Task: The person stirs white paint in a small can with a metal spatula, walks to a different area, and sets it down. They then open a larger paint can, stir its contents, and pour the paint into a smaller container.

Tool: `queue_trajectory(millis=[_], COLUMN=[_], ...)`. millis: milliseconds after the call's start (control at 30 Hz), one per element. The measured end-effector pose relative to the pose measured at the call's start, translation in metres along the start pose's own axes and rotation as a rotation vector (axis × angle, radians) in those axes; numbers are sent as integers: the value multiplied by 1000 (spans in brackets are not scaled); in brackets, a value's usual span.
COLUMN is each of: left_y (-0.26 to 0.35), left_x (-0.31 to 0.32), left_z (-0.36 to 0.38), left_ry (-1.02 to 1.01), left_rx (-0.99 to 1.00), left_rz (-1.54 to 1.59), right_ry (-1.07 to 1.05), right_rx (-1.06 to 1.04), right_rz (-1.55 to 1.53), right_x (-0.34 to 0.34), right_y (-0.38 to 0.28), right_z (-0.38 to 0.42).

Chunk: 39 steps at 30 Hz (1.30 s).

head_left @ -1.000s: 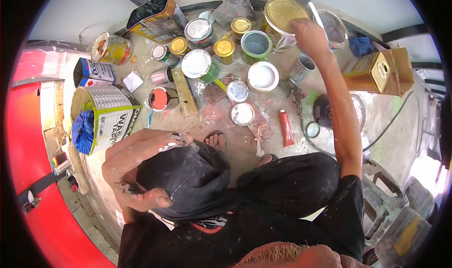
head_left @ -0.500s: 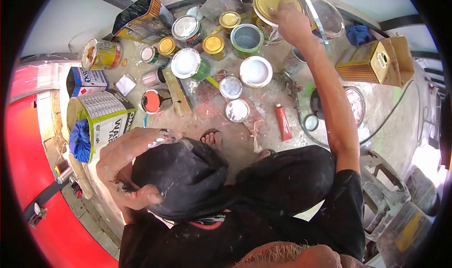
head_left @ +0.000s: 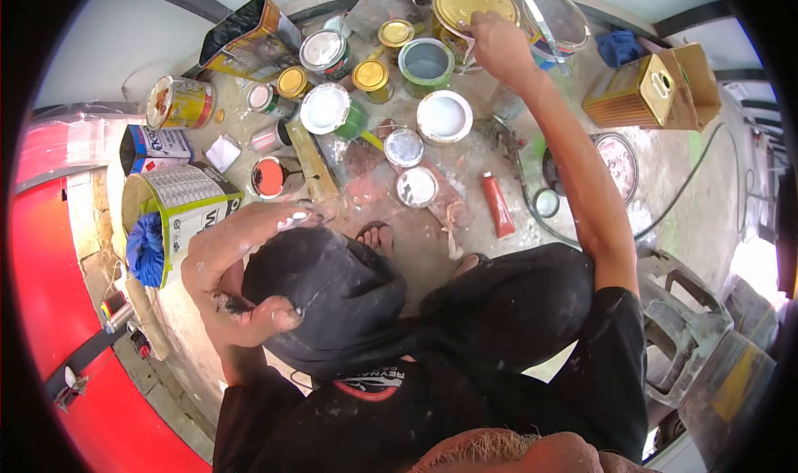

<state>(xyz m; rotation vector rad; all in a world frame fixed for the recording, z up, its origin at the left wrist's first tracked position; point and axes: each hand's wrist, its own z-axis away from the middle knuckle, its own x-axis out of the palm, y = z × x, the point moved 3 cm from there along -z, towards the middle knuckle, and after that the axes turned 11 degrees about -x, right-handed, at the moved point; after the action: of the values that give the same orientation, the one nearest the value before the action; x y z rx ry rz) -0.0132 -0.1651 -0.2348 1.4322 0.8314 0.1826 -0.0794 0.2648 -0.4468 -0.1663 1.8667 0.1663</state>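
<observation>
My right hand [head_left: 503, 47] reaches out to the far side of the floor, its fingers curled over the near edge of a gold lid [head_left: 475, 4] on a large paint can [head_left: 467, 51]. The underside of its grip is hidden. Beside it is a second large can [head_left: 559, 16] with a pale flat stick [head_left: 536, 12] across its rim. My left hand [head_left: 241, 253] rests over my left knee with white paint on its fingers. It is empty, thumb and fingers apart. A can of orange-red paint [head_left: 268, 176] stands just beyond it.
Between the hands are open cans of white paint [head_left: 444, 116] and grey paint [head_left: 426, 61], smaller gold-lidded cans [head_left: 371, 76], and a red tube [head_left: 499, 205]. A spray gun [head_left: 509, 136] with a hose lies right, near a box [head_left: 697, 91]. A plastic stool [head_left: 682, 323] stands behind.
The view has shifted slightly, so the cans appear a little further left. My right hand stays at the gold lid, its fingers slightly nearer the rim. My left hand remains over the knee.
</observation>
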Motion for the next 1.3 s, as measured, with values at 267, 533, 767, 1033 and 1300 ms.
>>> queue_trajectory(millis=[267, 533, 767, 1033, 1300], left_y=[10, 9, 9, -4, -59], left_x=[12, 8, 8, 6, 26], left_z=[21, 37, 19, 52, 69], left_ry=[139, 295, 149, 476, 351], left_rx=[-161, -136, -136, -201, -299], left_rz=[239, 214, 155, 271, 485], right_ry=[249, 461, 248, 631, 48], right_rx=[130, 622, 1048, 860, 443], right_rz=[-261, 99, -611, -1237, -1020], right_x=[-38, -39, 27, -23, -106], right_y=[-8, 34, 103, 82, -34], right_z=[33, 125, 150, 147, 45])
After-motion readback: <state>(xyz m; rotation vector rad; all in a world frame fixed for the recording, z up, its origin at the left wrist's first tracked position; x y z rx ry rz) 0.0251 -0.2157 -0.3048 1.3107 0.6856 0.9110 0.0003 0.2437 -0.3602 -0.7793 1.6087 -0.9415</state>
